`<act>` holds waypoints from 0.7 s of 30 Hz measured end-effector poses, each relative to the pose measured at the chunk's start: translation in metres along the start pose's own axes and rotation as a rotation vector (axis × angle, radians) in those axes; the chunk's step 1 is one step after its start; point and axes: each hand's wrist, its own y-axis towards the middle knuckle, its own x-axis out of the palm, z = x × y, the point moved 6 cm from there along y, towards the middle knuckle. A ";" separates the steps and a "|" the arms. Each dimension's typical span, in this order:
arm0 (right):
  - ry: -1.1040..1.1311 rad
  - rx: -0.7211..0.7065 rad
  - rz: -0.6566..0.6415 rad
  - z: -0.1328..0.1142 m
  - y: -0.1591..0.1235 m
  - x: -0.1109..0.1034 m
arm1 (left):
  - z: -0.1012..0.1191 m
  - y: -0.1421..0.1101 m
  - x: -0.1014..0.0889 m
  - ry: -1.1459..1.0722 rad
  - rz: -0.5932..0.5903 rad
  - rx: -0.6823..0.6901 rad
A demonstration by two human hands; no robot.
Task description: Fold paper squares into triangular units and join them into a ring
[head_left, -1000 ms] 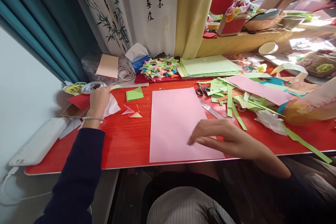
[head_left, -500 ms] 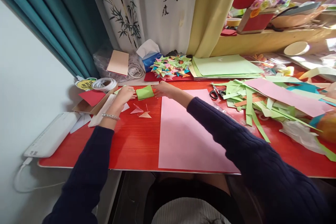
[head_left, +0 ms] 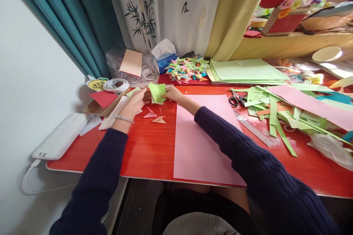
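Note:
Near the back of the red table (head_left: 149,147), my right hand (head_left: 173,94) pinches the right edge of some green paper squares (head_left: 157,93). The squares are raised and slightly curved; I cannot tell how many there are. My left hand (head_left: 136,101) is just left of them, fingers stretched out and apart, close to the paper's left edge. Whether its fingertips touch the paper is unclear. Below the squares lie a pink folded paper piece (head_left: 150,113) and a peach folded paper piece (head_left: 159,119). A large pink sheet (head_left: 204,143) lies flat under my right forearm.
Scissors (head_left: 237,100), a clear ruler (head_left: 255,129) and a heap of green paper strips (head_left: 273,108) lie to the right. Behind are a pile of folded paper pieces (head_left: 187,69) and stacked green sheets (head_left: 248,69). A cardboard box (head_left: 106,106) and white power strip (head_left: 60,136) are at left.
The green squares have gone from lying flat to being raised and tilted in my right hand. My left fingers have spread out beside them. The whole view has shifted slightly.

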 end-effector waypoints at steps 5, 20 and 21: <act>0.194 -0.122 -0.022 0.008 -0.005 -0.007 | 0.009 -0.004 -0.003 0.020 -0.021 0.073; 0.561 -0.345 0.026 0.010 -0.018 -0.039 | 0.035 -0.034 0.016 0.303 -0.103 0.291; 0.555 -0.355 0.002 0.009 -0.019 -0.036 | 0.036 -0.036 0.021 0.300 -0.134 0.295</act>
